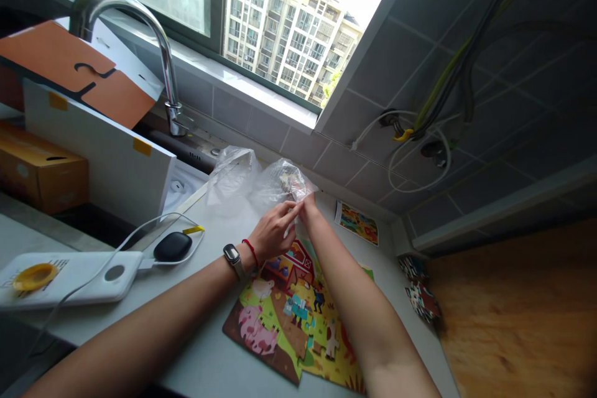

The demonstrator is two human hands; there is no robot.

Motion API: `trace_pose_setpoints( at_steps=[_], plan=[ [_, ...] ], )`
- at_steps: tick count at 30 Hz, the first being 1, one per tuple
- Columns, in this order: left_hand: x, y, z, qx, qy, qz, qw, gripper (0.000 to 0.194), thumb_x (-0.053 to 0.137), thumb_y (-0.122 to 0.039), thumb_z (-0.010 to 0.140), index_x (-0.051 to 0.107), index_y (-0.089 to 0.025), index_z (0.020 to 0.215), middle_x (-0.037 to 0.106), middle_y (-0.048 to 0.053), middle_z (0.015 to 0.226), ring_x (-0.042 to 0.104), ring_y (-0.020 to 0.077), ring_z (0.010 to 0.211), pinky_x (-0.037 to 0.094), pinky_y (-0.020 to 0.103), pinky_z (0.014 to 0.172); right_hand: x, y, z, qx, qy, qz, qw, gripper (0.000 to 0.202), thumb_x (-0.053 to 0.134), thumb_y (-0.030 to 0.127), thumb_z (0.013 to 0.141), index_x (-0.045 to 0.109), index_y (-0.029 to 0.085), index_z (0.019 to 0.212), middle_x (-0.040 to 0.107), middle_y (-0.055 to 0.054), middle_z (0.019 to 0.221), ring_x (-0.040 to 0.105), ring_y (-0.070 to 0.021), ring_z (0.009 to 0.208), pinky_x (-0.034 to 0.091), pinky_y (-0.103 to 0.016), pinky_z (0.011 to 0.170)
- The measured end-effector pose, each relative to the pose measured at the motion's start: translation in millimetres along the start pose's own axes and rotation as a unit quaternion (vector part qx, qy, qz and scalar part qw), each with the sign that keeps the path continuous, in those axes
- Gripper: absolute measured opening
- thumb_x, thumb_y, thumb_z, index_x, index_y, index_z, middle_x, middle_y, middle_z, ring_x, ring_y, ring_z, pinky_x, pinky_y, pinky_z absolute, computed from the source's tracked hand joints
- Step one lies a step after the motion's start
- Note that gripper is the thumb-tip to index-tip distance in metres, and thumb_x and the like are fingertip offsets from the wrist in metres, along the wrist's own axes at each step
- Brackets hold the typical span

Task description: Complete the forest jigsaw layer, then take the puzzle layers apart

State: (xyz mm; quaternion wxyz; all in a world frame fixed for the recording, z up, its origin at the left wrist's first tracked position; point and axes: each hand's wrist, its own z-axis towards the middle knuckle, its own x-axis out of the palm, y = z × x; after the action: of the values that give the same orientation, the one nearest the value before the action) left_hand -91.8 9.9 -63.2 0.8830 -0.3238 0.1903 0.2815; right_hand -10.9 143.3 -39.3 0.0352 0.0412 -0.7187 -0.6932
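Note:
My right hand reaches into the mouth of a clear plastic bag, and the crinkled film hides its fingers. Small coloured pieces show blurrily through the film there. At the bag's near edge, my left hand has its fingertips closed on the plastic by my right wrist. Below both hands lies a partly assembled farm jigsaw puzzle with a red barn, pigs and other figures. My right forearm covers part of it.
A small picture card lies by the wall. Loose puzzle pieces sit at the counter's right edge. On the left are a white power bank, a black earbud case, cartons and a faucet.

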Motion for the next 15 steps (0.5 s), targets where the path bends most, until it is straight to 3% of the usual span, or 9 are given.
trace_pose_setpoints(
  at_steps=[5,8,11,15],
  plan=[
    [0.2,-2,-2,0.036,-0.005,-0.003,0.999,0.082,0.053,-0.012,0.095,0.021,-0.026,0.169,0.059,0.014,0.136,0.064,0.0295,0.12,0.062,0.047,0.099,6,-3,23,0.047,0.039,-0.124,0.99,0.04,0.069,0.04,0.102,0.064,0.018,0.135,0.066,-0.01,0.135,0.069,-0.0277,0.114,0.061,-0.049,0.095],
    [1.6,-2,-2,0.023,-0.001,0.003,1.0,0.082,0.053,-0.013,0.096,0.019,-0.025,0.169,0.058,0.015,0.139,0.064,0.0302,0.122,0.06,0.048,0.102,1,-3,29,0.056,0.076,-0.2,0.975,0.039,0.069,0.04,0.102,0.064,0.018,0.134,0.066,-0.01,0.136,0.069,-0.0277,0.114,0.061,-0.048,0.096],
    [3.5,-1,-2,0.0,0.007,0.009,1.0,0.079,0.052,-0.014,0.096,0.021,-0.023,0.168,0.059,0.015,0.136,0.065,0.0297,0.119,0.06,0.047,0.1,-14,1,25,0.039,0.111,-0.267,0.956,0.04,0.069,0.04,0.102,0.064,0.018,0.134,0.066,-0.01,0.135,0.069,-0.0281,0.115,0.061,-0.048,0.095],
    [5.6,1,-5,-0.032,0.049,-0.01,0.998,0.068,0.051,-0.022,0.101,0.027,-0.023,0.165,0.067,0.008,0.112,0.069,0.0231,0.093,0.062,0.038,0.084,-51,15,7,-0.009,0.14,-0.346,0.928,0.032,0.07,0.037,0.101,0.068,0.018,0.126,0.069,-0.01,0.13,0.069,-0.0263,0.114,0.059,-0.048,0.099]
  ],
)
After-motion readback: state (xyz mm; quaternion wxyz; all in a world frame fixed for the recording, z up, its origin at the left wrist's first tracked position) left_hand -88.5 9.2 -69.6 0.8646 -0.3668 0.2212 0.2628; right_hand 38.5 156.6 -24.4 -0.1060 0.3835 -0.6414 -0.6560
